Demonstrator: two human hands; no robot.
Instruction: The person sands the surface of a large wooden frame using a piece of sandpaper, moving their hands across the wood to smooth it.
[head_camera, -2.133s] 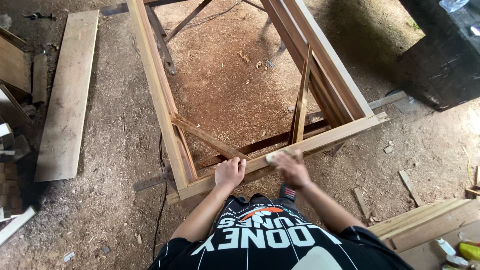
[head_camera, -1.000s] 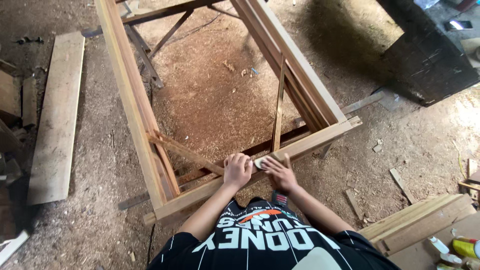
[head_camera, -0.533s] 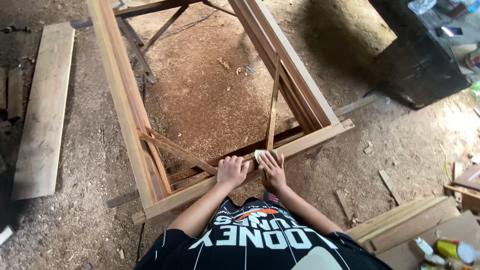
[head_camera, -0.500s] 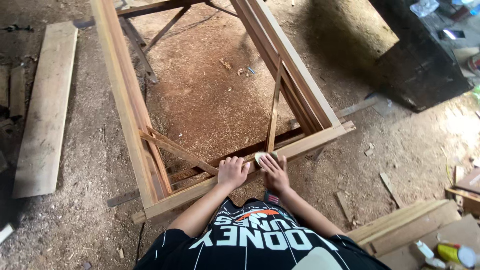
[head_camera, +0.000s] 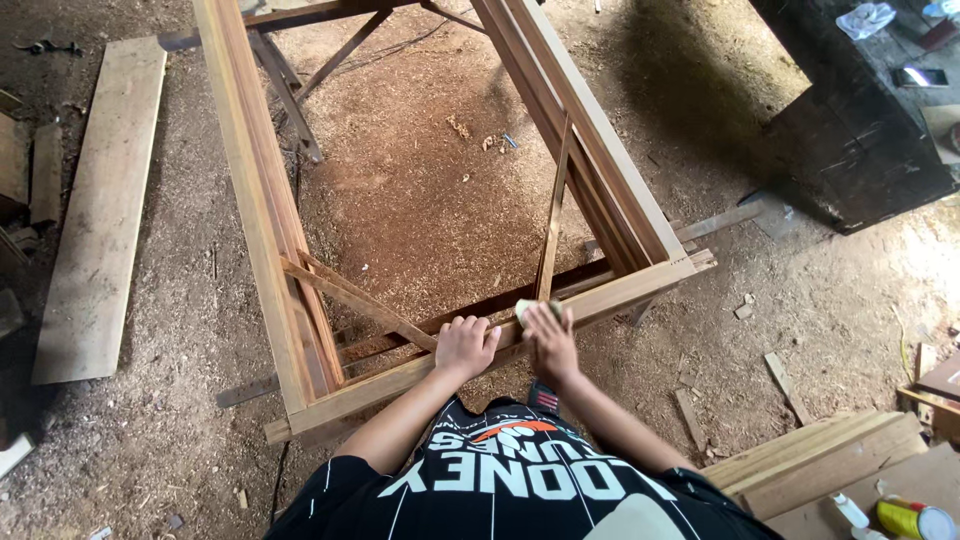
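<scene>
Head view shows you leaning over a wooden frame (head_camera: 300, 250) standing on a sawdust floor (head_camera: 420, 190). Your left hand (head_camera: 466, 345) lies flat, fingers spread, on the near rail (head_camera: 620, 290), gripping nothing. Your right hand (head_camera: 549, 335) presses a small pale sanding pad (head_camera: 527, 308) against the same rail, fingers curled over it, just beside the thin upright strip (head_camera: 553, 215). Pushing too hard near that strip could crack it or rock the frame. A slip off the rail edge could scrape your knuckles, since both hands sit close together.
</scene>
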